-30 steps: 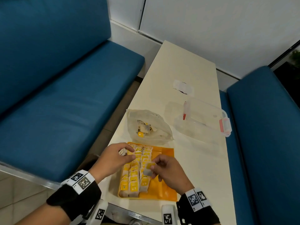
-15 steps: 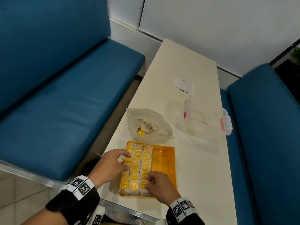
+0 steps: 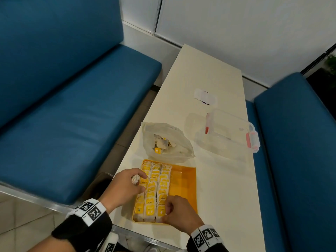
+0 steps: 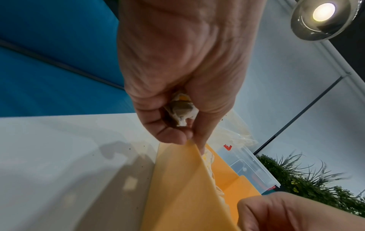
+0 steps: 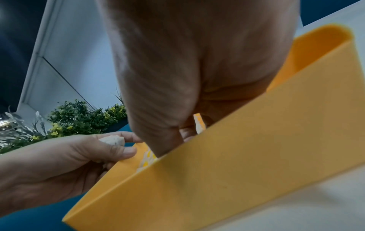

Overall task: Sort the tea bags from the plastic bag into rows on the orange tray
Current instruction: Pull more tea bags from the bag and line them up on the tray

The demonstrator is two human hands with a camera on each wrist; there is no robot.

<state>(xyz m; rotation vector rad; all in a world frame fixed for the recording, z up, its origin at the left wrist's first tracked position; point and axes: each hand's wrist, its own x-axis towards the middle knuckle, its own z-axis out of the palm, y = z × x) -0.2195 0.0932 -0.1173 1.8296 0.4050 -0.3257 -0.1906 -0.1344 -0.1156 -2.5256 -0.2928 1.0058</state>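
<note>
The orange tray (image 3: 183, 182) lies at the near end of the table and holds three rows of yellow-tagged tea bags (image 3: 156, 186). My left hand (image 3: 127, 186) rests against the tray's left wall with crumpled tea bags (image 4: 181, 109) gripped in its curled fingers. My right hand (image 3: 174, 213) is at the tray's near end, fingers curled down at the front of the third row, pinching a yellow-tagged tea bag (image 5: 199, 123). Beyond the tray sits the clear plastic bag (image 3: 167, 142), open, with more tea bags inside.
A clear lidded box (image 3: 231, 131) with red clips stands right of the bag. A small paper slip (image 3: 205, 95) lies farther back. Blue benches (image 3: 72, 115) flank the narrow table (image 3: 223, 188). The tray's right side is bare.
My right hand carried a tea bag from above the tray's middle down to the near end of the third row. The left hand slid slightly nearer along the tray's left edge.
</note>
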